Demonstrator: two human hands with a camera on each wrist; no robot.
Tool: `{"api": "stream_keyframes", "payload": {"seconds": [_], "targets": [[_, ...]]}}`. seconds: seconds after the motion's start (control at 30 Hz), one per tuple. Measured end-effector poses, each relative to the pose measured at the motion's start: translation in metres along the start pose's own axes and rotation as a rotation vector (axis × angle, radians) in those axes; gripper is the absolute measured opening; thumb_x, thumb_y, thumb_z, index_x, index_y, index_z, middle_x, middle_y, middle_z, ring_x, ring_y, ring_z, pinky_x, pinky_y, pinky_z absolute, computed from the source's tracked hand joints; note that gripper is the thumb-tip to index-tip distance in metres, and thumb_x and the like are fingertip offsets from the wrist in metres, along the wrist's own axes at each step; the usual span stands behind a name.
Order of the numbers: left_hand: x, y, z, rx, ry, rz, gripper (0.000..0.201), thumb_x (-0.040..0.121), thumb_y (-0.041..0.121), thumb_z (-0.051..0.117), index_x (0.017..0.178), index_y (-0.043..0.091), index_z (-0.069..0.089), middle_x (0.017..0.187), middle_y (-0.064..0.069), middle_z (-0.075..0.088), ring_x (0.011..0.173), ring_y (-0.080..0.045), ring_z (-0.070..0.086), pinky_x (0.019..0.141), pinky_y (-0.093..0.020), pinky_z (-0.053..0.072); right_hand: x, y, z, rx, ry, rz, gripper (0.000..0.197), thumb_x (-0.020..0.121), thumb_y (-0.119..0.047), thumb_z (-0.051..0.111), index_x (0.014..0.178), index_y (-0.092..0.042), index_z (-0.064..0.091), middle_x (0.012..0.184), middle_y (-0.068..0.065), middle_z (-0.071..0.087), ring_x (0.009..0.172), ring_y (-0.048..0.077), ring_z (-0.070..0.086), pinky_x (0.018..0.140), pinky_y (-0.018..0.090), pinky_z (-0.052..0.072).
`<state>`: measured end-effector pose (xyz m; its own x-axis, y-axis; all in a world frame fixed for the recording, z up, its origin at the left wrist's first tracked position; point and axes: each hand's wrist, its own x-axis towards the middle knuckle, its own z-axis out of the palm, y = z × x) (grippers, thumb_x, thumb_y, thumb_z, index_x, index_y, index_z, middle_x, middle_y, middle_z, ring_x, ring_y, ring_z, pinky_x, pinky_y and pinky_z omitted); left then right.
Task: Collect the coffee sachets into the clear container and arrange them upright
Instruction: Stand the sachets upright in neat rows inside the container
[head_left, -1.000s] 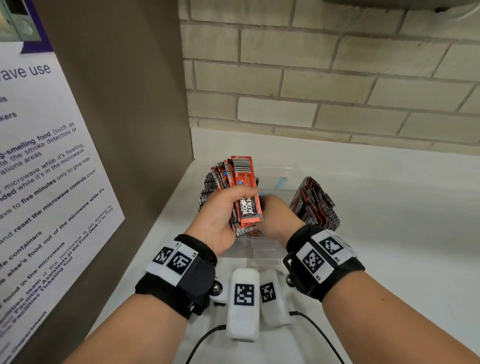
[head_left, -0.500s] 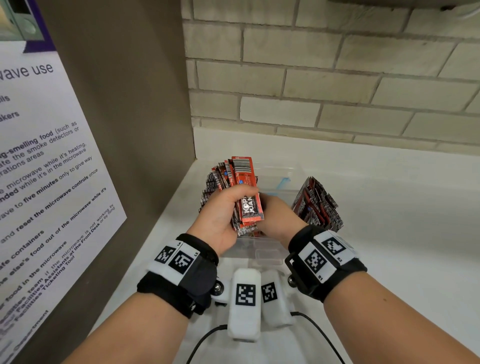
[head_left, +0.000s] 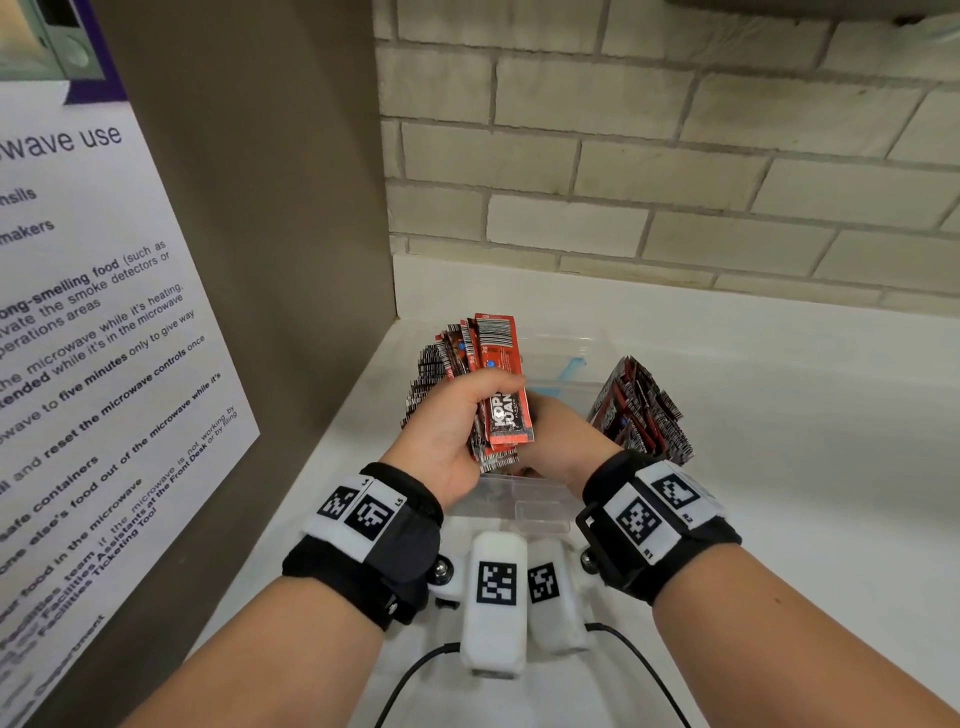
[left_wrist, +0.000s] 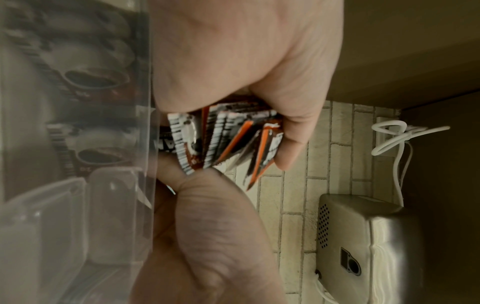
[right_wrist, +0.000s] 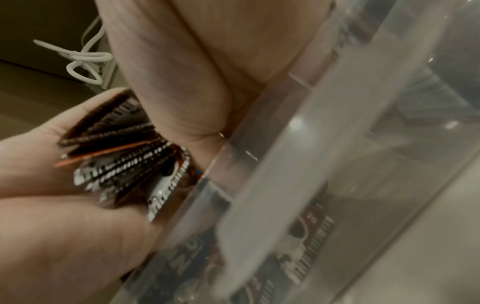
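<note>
my left hand curls tight round a fanned bundle of coffee sachets above the clear container, my right hand cupping beneath, grip unclear; light, slick and floppy, they want pinching mid-length so none slips.

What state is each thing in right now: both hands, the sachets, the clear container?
Left hand: grips the red coffee sachet bundle.
Right hand: behind the bundle, fingers hidden.
Red coffee sachet bundle: fanned, held over the container.
Clear plastic container: open, some sachets inside.
Second sachet stack: leaning at the container's right end.
</note>
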<state>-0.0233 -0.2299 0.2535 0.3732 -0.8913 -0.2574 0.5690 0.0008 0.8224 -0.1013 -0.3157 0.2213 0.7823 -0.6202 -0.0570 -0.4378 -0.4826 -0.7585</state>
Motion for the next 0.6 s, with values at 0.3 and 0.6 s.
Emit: {"api": "stream_keyframes", "payload": {"seconds": [0.3, 0.6], "targets": [[-0.005, 0.002, 0.002, -0.005, 0.008, 0.02, 0.013, 0.085, 0.001, 0.061, 0.092, 0.01, 0.066, 0.084, -0.011, 0.065, 0.074, -0.024, 0.063, 0.072, -0.036, 0.053, -0.001, 0.003, -0.003, 0.041, 0.016, 0.118, 0.045, 0.068, -0.009, 0.072, 0.11, -0.011, 0.056, 0.097, 0.004, 0.066, 0.093, 0.024, 0.063, 0.086, 0.044, 0.055], [-0.03, 0.014, 0.003, -0.074, -0.057, 0.225, 0.035, 0.069, 0.001, 0.073, 0.101, 0.012, 0.067, 0.097, -0.013, 0.065, 0.094, -0.03, 0.063, 0.096, -0.052, 0.048, -0.038, -0.046, -0.035, 0.34, 0.578, -0.062, 0.043, 0.084, -0.008, 0.05, 0.127, -0.013, 0.054, 0.118, 0.008, 0.064, 0.105, 0.018, 0.06, 0.089, 0.033, 0.05]]}}
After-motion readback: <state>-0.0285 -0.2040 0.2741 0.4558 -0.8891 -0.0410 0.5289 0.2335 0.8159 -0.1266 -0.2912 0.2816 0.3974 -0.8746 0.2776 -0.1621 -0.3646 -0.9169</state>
